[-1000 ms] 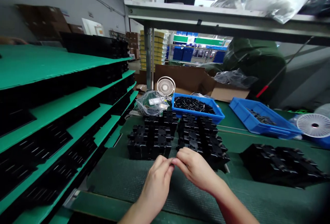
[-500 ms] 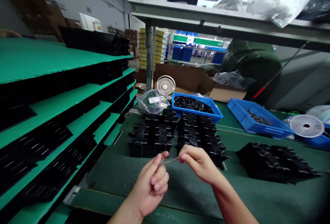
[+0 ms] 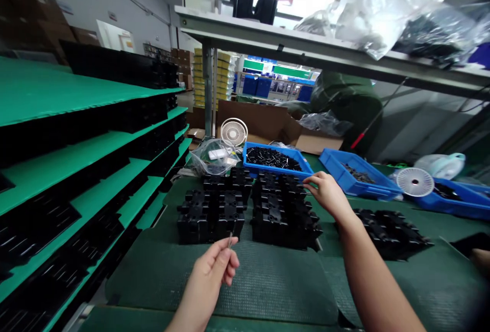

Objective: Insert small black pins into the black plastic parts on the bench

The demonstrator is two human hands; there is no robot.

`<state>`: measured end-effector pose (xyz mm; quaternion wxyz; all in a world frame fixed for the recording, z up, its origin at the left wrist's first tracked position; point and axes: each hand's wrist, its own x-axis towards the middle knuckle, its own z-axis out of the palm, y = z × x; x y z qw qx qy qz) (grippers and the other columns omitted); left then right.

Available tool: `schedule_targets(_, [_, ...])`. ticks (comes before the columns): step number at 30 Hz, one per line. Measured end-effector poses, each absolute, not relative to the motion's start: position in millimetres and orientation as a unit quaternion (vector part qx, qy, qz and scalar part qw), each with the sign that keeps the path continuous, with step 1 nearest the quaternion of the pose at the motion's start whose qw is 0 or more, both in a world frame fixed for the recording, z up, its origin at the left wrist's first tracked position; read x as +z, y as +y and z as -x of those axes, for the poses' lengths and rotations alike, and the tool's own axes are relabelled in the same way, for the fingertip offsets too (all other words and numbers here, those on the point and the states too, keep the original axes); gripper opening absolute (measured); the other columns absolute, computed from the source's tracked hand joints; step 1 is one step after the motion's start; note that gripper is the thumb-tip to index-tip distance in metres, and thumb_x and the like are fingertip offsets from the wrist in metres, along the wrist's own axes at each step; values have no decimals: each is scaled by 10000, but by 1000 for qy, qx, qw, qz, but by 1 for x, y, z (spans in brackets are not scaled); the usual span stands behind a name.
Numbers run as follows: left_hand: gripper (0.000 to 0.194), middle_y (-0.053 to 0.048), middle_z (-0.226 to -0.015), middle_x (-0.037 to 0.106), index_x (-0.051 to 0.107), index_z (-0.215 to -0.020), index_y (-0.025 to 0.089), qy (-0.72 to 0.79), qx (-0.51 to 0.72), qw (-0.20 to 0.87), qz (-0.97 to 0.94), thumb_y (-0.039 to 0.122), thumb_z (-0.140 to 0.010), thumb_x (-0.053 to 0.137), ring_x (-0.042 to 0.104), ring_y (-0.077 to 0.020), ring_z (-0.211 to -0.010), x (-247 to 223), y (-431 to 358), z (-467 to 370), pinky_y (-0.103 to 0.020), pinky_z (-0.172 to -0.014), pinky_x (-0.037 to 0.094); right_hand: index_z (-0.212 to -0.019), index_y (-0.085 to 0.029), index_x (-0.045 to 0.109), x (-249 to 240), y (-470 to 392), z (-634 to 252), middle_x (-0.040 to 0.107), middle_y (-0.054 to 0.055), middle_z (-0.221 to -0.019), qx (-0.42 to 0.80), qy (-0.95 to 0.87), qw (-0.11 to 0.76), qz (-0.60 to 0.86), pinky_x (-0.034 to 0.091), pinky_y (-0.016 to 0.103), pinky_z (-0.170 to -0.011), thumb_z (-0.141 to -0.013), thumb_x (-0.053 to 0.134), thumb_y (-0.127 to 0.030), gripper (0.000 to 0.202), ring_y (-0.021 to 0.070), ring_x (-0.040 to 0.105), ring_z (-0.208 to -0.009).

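Pinched between thumb and fingers of the left hand (image 3: 220, 263), a thin piece (image 3: 230, 240) sticks up just in front of the left blocks (image 3: 210, 214). The right hand (image 3: 325, 194) reaches over the far right side of the middle blocks (image 3: 285, 214), near the parts tray (image 3: 305, 170); its thumb and fingertips are close together, but whether they meet or hold anything I cannot tell. All these black blocks stand on the green bench (image 3: 275, 286), with more, the right blocks (image 3: 394, 235), past the right forearm. Beyond are a clear bag (image 3: 214, 157), a white fan (image 3: 234, 132) and a second blue tray (image 3: 335, 166). Green sheets (image 3: 84, 95) bearing black parts are stacked at left.
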<state>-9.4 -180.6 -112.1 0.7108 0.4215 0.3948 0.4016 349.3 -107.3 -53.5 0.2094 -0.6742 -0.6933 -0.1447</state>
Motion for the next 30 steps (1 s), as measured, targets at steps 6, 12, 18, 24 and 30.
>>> schedule_targets(6, [317,-48,-817,613,617,-978,171,390,373,684,-491,430,-866,473,502,-129,-664,-112,-177,-3,-262,-609,431,-841,-194,735,-70,-86,-394,583,99,-884,-135,-687,91,708,440,338,-794,-805,614,-228,131,233,538,-842])
schedule_targets(12, [314,-51,-824,608,643,-982,201,435,369,637,-518,436,-853,479,541,-163,-715,-109,-174,-8,-290,-675,459,-813,-195,733,-80,-82,-394,593,112,-869,-138,-690,65,708,434,338,-756,-800,624,-211,111,251,525,-845])
schedule_targets(18, [287,-54,-1023,587,670,-1008,253,449,406,521,-602,404,-866,470,577,-176,-810,-113,-167,-18,-286,-725,473,-962,-173,677,-63,-99,-338,597,104,-951,-80,-734,149,658,433,347,-817,-854,584,-320,204,236,544,-889])
schedule_targets(24, [275,-59,-1008,573,650,-1072,276,437,423,398,-686,297,-893,443,564,-206,-944,-106,-165,-33,-308,-844,438,-788,-190,571,-42,-153,-227,573,18,-749,134,-821,193,521,397,241,-632,-949,382,-427,344,137,511,-692])
schedule_targets(30, [310,-60,-985,568,619,-1128,267,425,397,395,-711,276,-914,395,568,-194,-898,-103,-165,-38,-303,-801,443,-831,-194,584,-58,-165,-205,606,13,-803,169,-814,241,501,392,228,-659,-932,463,-364,232,131,529,-743])
